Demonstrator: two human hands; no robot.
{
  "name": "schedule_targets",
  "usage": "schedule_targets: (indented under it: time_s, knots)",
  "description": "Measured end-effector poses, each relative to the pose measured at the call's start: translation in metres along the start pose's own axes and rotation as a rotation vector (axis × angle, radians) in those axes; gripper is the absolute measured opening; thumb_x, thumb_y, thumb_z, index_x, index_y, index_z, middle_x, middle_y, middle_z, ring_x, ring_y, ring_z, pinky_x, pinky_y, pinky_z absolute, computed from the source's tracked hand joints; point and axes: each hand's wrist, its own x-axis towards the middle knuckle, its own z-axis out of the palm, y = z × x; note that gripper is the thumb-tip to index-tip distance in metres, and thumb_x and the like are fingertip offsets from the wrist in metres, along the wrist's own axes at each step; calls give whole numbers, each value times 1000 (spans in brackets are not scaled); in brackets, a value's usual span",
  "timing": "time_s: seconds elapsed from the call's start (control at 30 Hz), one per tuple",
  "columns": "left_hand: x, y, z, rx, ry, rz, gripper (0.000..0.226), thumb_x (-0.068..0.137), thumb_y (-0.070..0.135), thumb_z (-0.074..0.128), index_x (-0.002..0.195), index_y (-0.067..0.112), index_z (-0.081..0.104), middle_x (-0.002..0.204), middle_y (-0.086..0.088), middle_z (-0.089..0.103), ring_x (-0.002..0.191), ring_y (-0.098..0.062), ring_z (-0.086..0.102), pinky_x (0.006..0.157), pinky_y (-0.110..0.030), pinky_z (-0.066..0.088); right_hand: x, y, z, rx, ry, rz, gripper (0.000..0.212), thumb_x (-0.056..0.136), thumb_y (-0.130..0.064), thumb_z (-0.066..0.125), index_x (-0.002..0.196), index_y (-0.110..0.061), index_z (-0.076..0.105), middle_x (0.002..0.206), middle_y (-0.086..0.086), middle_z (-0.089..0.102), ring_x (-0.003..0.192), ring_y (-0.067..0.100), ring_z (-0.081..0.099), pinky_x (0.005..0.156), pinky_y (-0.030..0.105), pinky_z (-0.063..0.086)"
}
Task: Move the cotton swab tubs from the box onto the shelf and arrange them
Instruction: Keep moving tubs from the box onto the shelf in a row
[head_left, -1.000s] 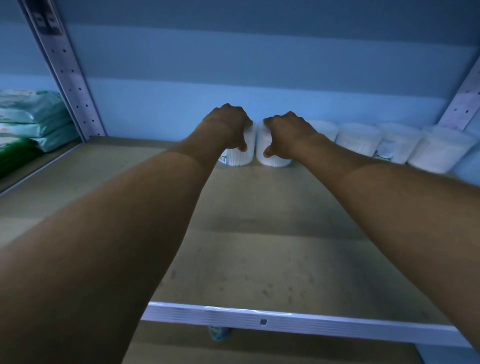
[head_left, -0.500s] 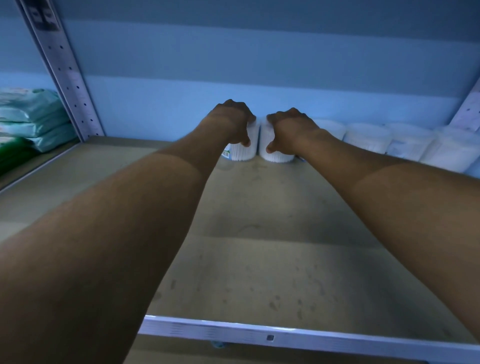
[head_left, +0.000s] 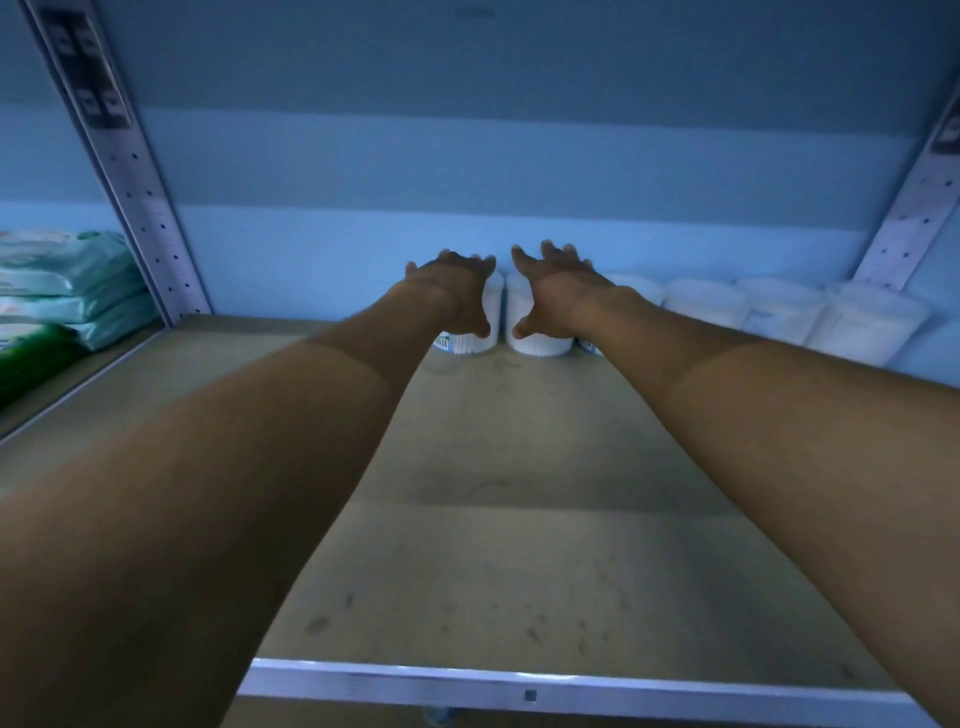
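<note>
Head view shows left hand (head_left: 457, 291) and right hand (head_left: 558, 288) with fingers spread, holding nothing, over two cotton swab tubs (head_left: 537, 325) by the shelf (head_left: 519, 571) back wall; probably light, rigid, slick plastic, best gripped around the sides.

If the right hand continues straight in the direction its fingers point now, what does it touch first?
Most likely the blue back wall. The right hand is open above a white tub, fingers aimed at the wall with nothing visible between, though depth is unclear.
</note>
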Motion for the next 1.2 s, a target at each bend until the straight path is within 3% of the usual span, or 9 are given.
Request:
schedule_targets:
  time_s: [0.07,0.27,0.53,0.7,0.97,1.2]
  knots:
    - [-6,1,-4,-21,20,-1,89,88,38,69,158,26,14,164,0,20,150,-23,19,119,-48,24,-7,-1,-7,25,12,-12,106,85,-41,77,161,-25,4,167,12,-3,153,33,0,123,47,12]
    - [-36,5,-16,-28,36,-4,75,88,42,64,153,25,33,156,-4,38,142,-25,36,113,-40,36,-45,-1,-9,44,-6,-17,92,88,-50,68,160,-26,16,167,12,1,152,34,11,120,48,23]
    - [-110,1,-18,-39,-50,-32,79,85,50,66,153,33,31,158,1,33,144,-22,34,115,-40,33,-122,-13,-14,82,-50,-48,78,89,-50,64,154,-25,28,165,5,10,147,30,26,110,45,38]
    - [-163,4,-18,-68,-93,-27,79,84,56,64,153,39,29,160,6,29,147,-19,28,117,-38,30,-174,-20,-22,114,-80,-56,82,91,-52,62,157,-28,21,167,-1,2,150,26,21,114,43,34]
    - [-250,19,-8,-57,-49,76,73,89,50,63,153,32,34,156,1,39,142,-21,36,113,-36,33,-264,-35,2,133,-63,-151,81,92,-53,60,158,-28,19,167,4,6,152,26,13,118,44,28]
    - [-308,29,15,-134,-24,119,66,86,50,64,147,33,43,149,2,48,135,-21,46,105,-35,40,-324,-43,27,110,-43,-207,73,97,-47,55,156,-19,23,165,10,12,151,29,14,119,41,24]
